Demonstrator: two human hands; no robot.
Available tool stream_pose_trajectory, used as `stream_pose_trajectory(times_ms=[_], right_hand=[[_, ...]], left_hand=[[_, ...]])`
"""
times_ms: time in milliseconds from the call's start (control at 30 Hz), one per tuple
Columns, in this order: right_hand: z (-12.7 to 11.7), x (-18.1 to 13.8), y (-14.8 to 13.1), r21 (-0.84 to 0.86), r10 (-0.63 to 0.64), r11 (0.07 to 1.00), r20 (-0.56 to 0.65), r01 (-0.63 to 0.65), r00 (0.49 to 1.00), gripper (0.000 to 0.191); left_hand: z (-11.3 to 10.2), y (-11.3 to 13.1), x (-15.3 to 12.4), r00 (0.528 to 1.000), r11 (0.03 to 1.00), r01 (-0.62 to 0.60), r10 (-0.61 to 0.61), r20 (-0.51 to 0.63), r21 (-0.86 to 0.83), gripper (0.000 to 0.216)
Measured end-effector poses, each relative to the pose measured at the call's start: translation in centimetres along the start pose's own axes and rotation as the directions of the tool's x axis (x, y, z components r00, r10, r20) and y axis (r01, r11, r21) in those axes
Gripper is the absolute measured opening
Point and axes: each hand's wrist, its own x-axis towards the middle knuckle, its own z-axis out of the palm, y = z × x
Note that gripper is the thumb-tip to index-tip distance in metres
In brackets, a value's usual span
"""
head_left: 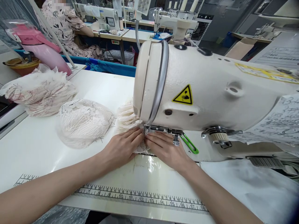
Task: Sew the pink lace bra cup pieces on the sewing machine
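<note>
A lace fabric piece (pixel 142 147) lies under the needle area of the white sewing machine (pixel 187 74), between my two hands. My left hand (pixel 122 143) rests on its left side, fingers stretched out and lying flat. On the other side my right hand (pixel 164 149) is laid flat, its fingertips beside the presser foot area. Gathered cream fabric (pixel 127 116) bunches up behind my left fingers. The needle itself is hidden by the machine head and my fingers. A green-edged slotted attachment (pixel 190 144) sticks out just past my right hand.
To the left lie a rounded lace bundle (pixel 85 121) and a larger heap of sheer fabric with dark threads (pixel 39 90). A pink bottle (pixel 42 46) stands behind them. A printed ruler (pixel 140 197) runs along the table's front. Another person (pixel 63 28) sits beyond, near other machines.
</note>
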Motion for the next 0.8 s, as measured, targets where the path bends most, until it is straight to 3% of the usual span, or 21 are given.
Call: stream_pose_trajectory(times_ms=[300,500,800], right_hand=[[-0.4,-0.4,-0.1,-0.069,0.109,0.992,0.015,-0.108,0.994,0.023],[0.0,-1.1,0.4,-0.127,0.096,0.988,0.061,-0.087,0.994,0.024],[0.4,-1.4,0.7,-0.080,0.143,0.987,0.058,-0.138,0.988,0.021]], left_hand=[[0.1,0.0,0.0,0.999,0.998,-0.049,0.050,-0.017,0.029,0.044],[0.4,-0.1,0.0,1.000,1.000,-0.029,0.029,0.009,0.004,0.044],[0.4,-0.4,0.4,0.998,0.999,0.003,0.000,0.063,-0.051,0.044]])
